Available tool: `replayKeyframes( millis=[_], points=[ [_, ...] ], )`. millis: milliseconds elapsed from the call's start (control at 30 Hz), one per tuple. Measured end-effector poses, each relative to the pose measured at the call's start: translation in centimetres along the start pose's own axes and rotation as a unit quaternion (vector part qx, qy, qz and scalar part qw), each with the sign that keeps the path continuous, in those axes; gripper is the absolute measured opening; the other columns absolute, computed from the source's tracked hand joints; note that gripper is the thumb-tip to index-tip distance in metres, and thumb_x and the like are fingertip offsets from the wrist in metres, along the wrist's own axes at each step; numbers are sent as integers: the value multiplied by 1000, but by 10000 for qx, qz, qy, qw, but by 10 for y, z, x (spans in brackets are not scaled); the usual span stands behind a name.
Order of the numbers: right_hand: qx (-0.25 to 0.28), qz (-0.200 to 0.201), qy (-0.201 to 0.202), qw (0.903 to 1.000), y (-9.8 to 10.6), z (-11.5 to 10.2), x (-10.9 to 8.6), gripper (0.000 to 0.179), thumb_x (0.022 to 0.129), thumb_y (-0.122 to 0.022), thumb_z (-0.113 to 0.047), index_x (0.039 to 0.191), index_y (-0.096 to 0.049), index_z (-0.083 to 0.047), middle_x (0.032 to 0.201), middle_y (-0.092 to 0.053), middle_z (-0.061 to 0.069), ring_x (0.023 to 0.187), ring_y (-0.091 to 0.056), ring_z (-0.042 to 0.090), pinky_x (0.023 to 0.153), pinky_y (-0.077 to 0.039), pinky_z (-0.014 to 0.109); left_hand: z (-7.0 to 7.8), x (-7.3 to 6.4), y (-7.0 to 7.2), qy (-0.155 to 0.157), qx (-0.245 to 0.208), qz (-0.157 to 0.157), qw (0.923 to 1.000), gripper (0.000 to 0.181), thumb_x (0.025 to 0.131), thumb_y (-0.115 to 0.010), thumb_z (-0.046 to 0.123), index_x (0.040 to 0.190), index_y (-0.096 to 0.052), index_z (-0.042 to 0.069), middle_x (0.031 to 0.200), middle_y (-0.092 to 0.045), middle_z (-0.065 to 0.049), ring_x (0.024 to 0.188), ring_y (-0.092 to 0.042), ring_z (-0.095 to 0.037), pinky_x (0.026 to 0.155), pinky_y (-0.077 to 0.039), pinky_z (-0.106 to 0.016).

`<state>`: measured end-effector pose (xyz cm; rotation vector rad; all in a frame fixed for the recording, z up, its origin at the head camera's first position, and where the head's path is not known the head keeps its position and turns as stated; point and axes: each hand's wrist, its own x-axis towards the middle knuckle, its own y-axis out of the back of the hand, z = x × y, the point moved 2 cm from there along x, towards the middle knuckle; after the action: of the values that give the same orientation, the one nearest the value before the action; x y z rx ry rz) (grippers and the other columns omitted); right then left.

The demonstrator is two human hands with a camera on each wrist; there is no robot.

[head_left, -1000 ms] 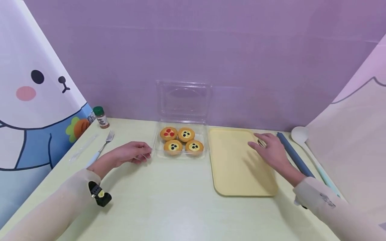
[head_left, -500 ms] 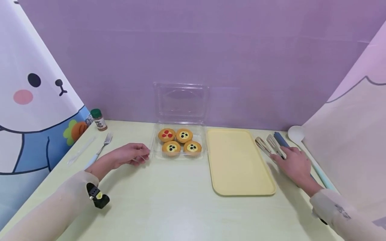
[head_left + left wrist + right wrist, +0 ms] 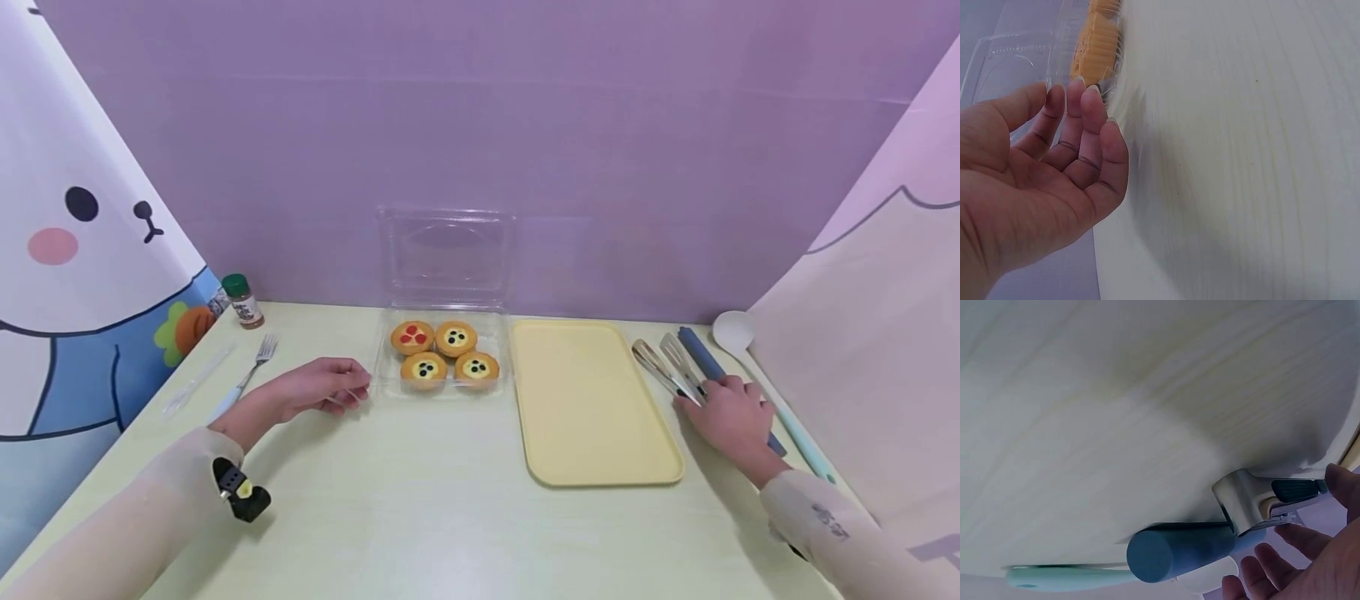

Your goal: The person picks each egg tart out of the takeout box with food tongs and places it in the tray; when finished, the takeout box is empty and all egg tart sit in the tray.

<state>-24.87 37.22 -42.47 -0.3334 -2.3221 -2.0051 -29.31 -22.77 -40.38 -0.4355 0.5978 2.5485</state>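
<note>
Several round tarts [image 3: 412, 337] sit in a clear plastic box [image 3: 500, 354], its lid [image 3: 450, 242] raised against the back wall. At the box's near left corner, my left hand [image 3: 322, 387] pinches the clear edge between thumb and index finger; the other fingers curl loosely, as the left wrist view shows. My right hand [image 3: 731, 417] hovers low over metal tongs [image 3: 1242, 503] with dark grips, lying on the table. Its thumb [image 3: 1341, 481] and fingers stand apart on either side of the tongs; whether they touch is unclear.
A yellow tray [image 3: 592, 408] lies between box and tongs. Beside the right hand are a blue rod [image 3: 701, 354] and a white ladle [image 3: 733, 331] with a mint handle. On the left are a fork [image 3: 264, 348], a green-capped spice jar [image 3: 243, 302] and a clear wrapped strip [image 3: 197, 381].
My right hand has moved rightward from above the tray to the tongs, then lowered slightly. The left hand has stayed at the box edge. The view has shifted slightly.
</note>
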Motion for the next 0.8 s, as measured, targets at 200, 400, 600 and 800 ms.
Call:
replayKeyframes(
  millis=[200,400,600,800],
  points=[
    [-27,-20,-66,10000,-1,0,0,58,95,-58,-49,110,-62,7,122,-49,35,110,-38,58,79,-33,71,-1,1,0,-2,-45,8,10000,39,104,-54,33,121,-54,-1,105,-64,-5,96,-62,-21,85,-53,-34],
    [-30,-113,-202,9997,0,1,-1,58,95,-57,-49,105,-62,8,117,-48,36,111,-35,60,81,-32,72,0,1,-1,-3,-37,1,10000,39,104,-54,34,121,-54,-1,104,-63,-5,95,-62,-21,84,-53,-34],
    [-77,-119,-233,9996,-2,2,0,60,95,-56,-48,107,-61,10,116,-48,37,112,-35,60,81,-32,71,1,1,-1,32,-79,31,10000,37,104,-54,32,121,-54,-1,105,-64,-6,95,-63,-20,84,-53,-34],
    [-113,-243,-370,9990,3,1,4,67,96,-55,-53,118,-57,9,121,-47,37,112,-34,59,80,-34,70,1,-1,-2,33,-123,33,9999,37,104,-54,32,120,-54,-1,104,-64,-6,94,-63,-20,83,-53,-34]
  ],
)
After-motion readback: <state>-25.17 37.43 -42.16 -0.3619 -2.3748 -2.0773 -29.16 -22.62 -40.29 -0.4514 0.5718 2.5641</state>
